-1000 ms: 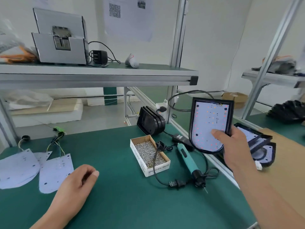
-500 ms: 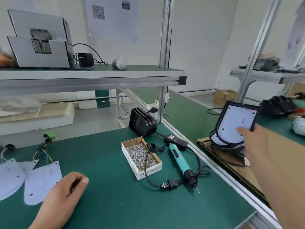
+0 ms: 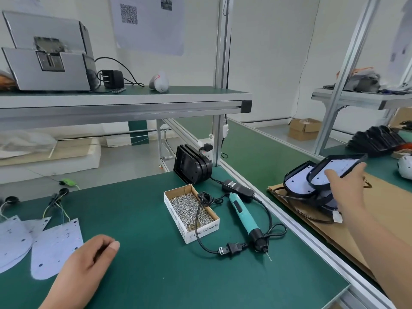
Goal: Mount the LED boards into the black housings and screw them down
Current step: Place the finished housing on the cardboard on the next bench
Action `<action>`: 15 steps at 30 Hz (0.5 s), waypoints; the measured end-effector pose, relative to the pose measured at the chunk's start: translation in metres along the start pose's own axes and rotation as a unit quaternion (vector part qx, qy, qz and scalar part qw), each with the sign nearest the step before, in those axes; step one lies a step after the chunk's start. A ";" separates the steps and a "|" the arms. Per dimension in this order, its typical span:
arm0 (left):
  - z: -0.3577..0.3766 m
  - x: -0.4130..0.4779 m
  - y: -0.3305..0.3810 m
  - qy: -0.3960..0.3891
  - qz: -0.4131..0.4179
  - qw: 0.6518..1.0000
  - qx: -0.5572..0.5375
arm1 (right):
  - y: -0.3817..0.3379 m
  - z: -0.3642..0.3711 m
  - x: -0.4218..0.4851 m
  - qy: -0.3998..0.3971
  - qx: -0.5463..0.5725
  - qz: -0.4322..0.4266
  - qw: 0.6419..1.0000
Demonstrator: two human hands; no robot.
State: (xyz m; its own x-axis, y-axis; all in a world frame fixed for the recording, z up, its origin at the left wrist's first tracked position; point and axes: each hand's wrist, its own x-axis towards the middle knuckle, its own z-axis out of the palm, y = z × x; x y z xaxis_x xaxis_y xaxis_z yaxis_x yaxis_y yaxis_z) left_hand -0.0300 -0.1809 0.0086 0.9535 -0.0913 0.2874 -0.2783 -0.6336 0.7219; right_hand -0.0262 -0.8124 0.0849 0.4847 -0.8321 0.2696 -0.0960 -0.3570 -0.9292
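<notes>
Over brown cardboard (image 3: 379, 210), right hand (image 3: 344, 188) grips a rounded black housing (image 3: 334, 172).

Two bare hands seen from the wearer's own viewpoint. The left hand (image 3: 89, 262) has a short, rounded thumbnail (image 3: 114, 244) and a bare left forearm (image 3: 60, 295). The right hand (image 3: 346, 186) joins a long, slim, bare right forearm (image 3: 383, 246).
</notes>
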 end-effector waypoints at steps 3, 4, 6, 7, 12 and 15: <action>-0.001 -0.001 0.002 -0.003 -0.003 1.000 -0.005 | 0.005 0.005 0.007 0.001 -0.052 -0.003 0.999; -0.001 -0.001 0.003 -0.002 -0.003 1.000 -0.005 | 0.006 0.007 0.009 0.009 -0.094 -0.002 0.996; -0.002 -0.001 0.004 0.000 -0.006 1.000 -0.005 | 0.008 0.011 0.013 0.030 -0.176 -0.004 0.984; -0.003 -0.002 0.005 0.000 -0.008 1.000 -0.007 | 0.009 0.012 0.014 0.038 -0.196 -0.005 0.980; -0.003 -0.002 0.007 -0.003 -0.007 1.000 -0.011 | 0.013 0.008 0.012 0.065 -0.221 -0.068 0.971; -0.003 -0.001 0.006 -0.006 -0.008 1.000 -0.013 | 0.009 0.008 -0.001 0.068 -0.243 -0.158 0.955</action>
State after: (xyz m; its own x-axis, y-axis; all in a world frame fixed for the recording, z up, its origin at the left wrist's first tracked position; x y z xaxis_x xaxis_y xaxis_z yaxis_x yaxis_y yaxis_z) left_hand -0.0330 -0.1828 0.0145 0.9592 -0.0901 0.2681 -0.2654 -0.6142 0.7432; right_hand -0.0206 -0.8118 0.0742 0.4416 -0.6862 0.5780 -0.3726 -0.7263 -0.5776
